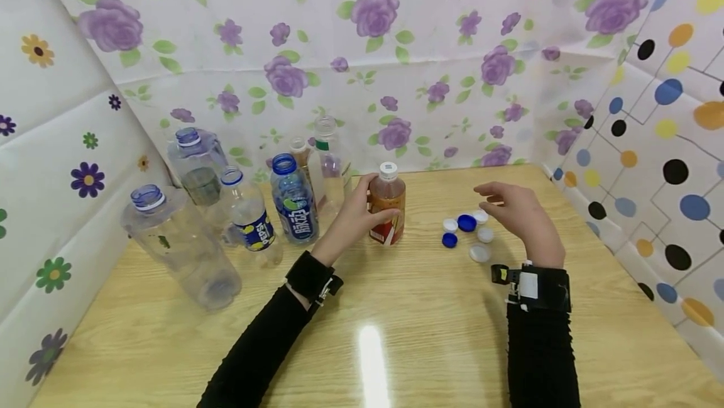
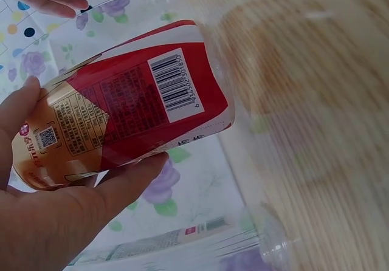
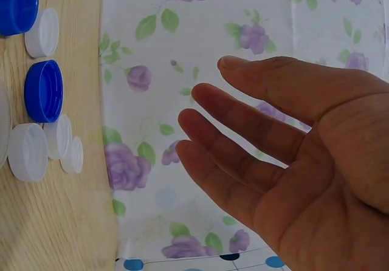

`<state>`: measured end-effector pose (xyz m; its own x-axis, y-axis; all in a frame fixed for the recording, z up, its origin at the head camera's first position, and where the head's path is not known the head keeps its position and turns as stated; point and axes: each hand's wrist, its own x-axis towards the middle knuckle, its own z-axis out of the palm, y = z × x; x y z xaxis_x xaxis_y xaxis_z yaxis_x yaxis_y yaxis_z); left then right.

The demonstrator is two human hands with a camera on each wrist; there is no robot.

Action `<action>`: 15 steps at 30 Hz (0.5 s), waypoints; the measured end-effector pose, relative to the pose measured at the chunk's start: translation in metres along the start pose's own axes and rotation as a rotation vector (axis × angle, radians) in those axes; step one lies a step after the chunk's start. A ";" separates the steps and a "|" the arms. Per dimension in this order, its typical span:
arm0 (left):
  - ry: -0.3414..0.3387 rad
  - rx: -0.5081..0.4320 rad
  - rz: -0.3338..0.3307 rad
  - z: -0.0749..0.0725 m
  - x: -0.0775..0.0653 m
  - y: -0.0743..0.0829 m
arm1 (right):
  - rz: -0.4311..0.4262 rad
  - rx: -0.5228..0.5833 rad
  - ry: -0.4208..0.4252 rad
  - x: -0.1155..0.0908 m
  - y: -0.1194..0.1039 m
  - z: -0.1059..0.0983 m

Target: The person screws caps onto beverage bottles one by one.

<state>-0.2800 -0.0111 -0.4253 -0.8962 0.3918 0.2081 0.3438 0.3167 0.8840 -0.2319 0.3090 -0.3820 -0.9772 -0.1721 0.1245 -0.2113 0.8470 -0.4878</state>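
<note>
My left hand point(image 1: 352, 216) holds a drink bottle point(image 1: 388, 207) round its middle, thumb on one side and fingers on the other. The bottle is upright, with a white cap on top and a red and orange label; its barcode shows in the left wrist view. Whether its base touches the table cannot be told. To the right, my right hand point(image 1: 517, 213) hovers with loosely bent fingers and nothing in them, as the right wrist view confirms. Beneath and beside it lie several loose bottle caps, among them a blue cap point(image 1: 466, 223) and a white cap point(image 1: 480, 253).
Uncapped bottles stand to the left: a large clear jug point(image 1: 181, 251), another jug point(image 1: 198, 169), a Pepsi bottle point(image 1: 256, 226), a blue-labelled bottle point(image 1: 296, 207) and a tall clear bottle point(image 1: 334, 169). Patterned cloth bounds the wooden table point(image 1: 430, 320) at the back and sides.
</note>
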 end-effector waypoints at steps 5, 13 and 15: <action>0.006 -0.004 -0.004 -0.001 0.002 -0.003 | -0.005 0.008 0.003 0.000 -0.003 -0.001; -0.007 0.026 -0.006 -0.003 0.001 -0.005 | -0.005 0.026 -0.015 -0.001 -0.006 0.001; -0.019 0.029 -0.002 -0.003 0.001 -0.005 | -0.002 0.032 -0.026 -0.001 -0.007 0.001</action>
<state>-0.2836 -0.0148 -0.4283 -0.8913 0.4077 0.1982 0.3503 0.3419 0.8720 -0.2295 0.3030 -0.3792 -0.9769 -0.1874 0.1029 -0.2135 0.8300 -0.5154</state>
